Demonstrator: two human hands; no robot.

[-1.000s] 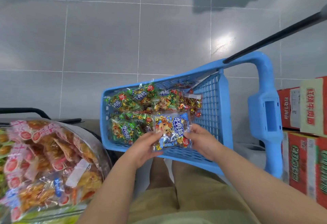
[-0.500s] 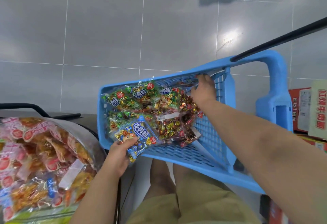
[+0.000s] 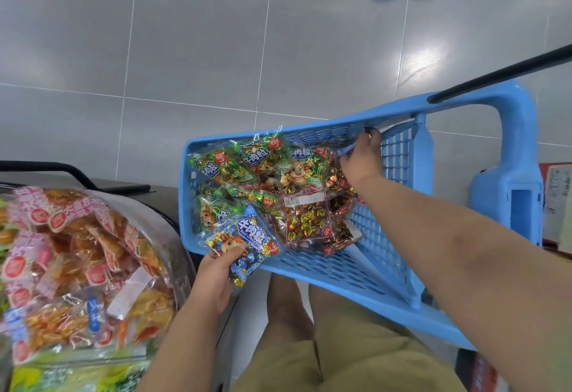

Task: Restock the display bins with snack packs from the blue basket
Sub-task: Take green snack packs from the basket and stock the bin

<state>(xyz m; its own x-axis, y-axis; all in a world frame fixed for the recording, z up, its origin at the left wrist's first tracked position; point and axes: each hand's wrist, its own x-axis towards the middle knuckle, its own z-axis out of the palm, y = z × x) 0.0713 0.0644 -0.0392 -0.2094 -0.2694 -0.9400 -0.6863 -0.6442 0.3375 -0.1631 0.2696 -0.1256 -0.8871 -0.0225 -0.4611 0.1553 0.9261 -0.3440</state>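
Over grey floor tiles point(image 3: 201, 45), our left hand point(image 3: 213, 277) grips a blue foil snack pack point(image 3: 244, 240); right hand point(image 3: 362, 159), deeper in the blue plastic basket point(image 3: 309, 268), grasp indeterminate.

The left hand point(image 3: 216, 277) sits low and near, thumb laid across the front of a blue crinkly plastic snack pack point(image 3: 244, 241), fingers curled underneath it: a firm pinch. Its bare forearm rises from the near edge, angled slightly right. Over on the right, the arm stretches long from the near right corner, forearm bare, elbow almost straight. The right hand point(image 3: 362, 159) is far out, knuckles up, fingers curled. Whether they grip anything is hidden.
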